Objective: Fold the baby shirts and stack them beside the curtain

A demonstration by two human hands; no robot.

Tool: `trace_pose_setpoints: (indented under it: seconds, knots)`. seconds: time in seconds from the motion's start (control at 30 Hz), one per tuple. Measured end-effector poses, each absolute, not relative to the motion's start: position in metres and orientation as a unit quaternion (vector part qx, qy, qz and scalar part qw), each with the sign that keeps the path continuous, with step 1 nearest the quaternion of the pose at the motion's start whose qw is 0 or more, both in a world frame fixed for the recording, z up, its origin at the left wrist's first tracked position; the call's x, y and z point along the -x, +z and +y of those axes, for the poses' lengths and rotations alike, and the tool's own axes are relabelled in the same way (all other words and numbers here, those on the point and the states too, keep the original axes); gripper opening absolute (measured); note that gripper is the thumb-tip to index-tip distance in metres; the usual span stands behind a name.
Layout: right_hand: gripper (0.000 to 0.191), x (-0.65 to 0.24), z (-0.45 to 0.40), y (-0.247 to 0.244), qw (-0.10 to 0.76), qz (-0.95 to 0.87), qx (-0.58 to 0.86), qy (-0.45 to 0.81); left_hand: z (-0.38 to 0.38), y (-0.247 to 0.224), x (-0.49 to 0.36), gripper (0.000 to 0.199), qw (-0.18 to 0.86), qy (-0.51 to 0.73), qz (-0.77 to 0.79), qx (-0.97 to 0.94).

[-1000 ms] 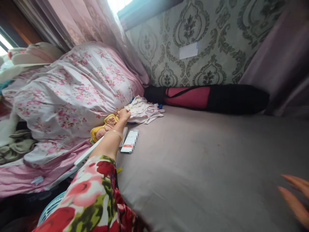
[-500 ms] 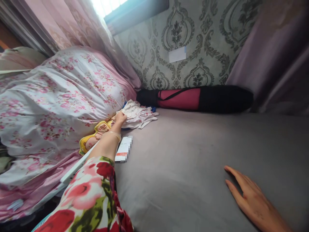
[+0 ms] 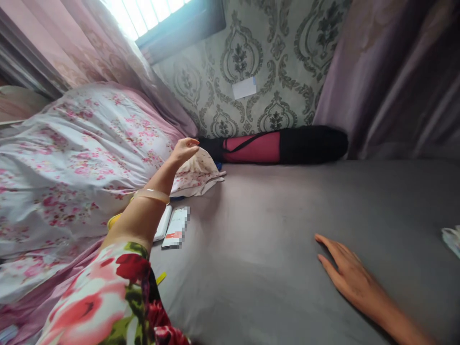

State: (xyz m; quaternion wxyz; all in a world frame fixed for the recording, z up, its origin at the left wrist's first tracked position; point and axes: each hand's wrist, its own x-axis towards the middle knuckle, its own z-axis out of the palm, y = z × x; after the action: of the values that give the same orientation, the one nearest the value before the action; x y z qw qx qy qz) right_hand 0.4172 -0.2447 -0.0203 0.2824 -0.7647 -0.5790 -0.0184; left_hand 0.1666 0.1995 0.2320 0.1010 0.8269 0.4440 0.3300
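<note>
My left hand (image 3: 186, 149) is raised at the upper edge of a crumpled white cloth with small reddish prints (image 3: 199, 175). Its fingers and thumb are pinched together on the cloth, which rises to a peak beside them. My right hand (image 3: 345, 270) hovers or rests low over the grey sheet (image 3: 266, 230) at the lower right, fingers spread and holding nothing. Below the cloth lie a phone (image 3: 176, 227) and, beside it, a white object (image 3: 163, 223), partly behind my left forearm.
A long black and pink bag (image 3: 251, 147) lies along the patterned wall. Flowered bedding (image 3: 82, 167) is heaped on the left. A bit of yellow (image 3: 115, 220) shows beside my forearm, another yellow piece (image 3: 161, 278) near my sleeve. Pale fabric (image 3: 452, 240) sits at the right edge.
My left hand has moved up, and the cloth now peaks beside it. The view has shifted, bringing pale fabric in at the right. My right hand keeps its spread shape.
</note>
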Motion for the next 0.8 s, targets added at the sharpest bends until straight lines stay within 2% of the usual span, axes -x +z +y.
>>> trace_pose_setpoints:
  seconds: [0.2, 0.33, 0.47, 0.63, 0.7, 0.8]
  knots:
    - [0.044, -0.413, -0.246, -0.016, 0.294, -0.582, 0.758, -0.008, 0.136, 0.266, -0.208, 0.033, -0.026, 0.276, 0.292, -0.915]
    - [0.044, -0.411, -0.248, -0.013, 0.298, -0.586, 0.754, 0.004, 0.098, 0.276, -0.233, 0.025, -0.022, 0.230, 0.192, -0.954]
    - [0.044, -0.408, -0.251, -0.006, 0.301, -0.591, 0.748, 0.019, 0.075, 0.276, -0.253, 0.025, 0.024, 0.208, 0.160, -0.965]
    - [0.045, -0.406, -0.253, -0.005, 0.310, -0.583, 0.751, 0.030, 0.050, 0.276, -0.277, 0.026, 0.086, 0.261, 0.156, -0.949]
    - [0.044, -0.406, -0.253, -0.006, 0.325, -0.577, 0.749, 0.036, 0.039, 0.277, -0.287, 0.024, 0.148, 0.298, 0.165, -0.928]
    - [0.042, -0.407, -0.251, -0.001, 0.367, -0.548, 0.750, 0.055, 0.027, 0.281, -0.302, 0.017, 0.311, 0.380, 0.192, -0.850]
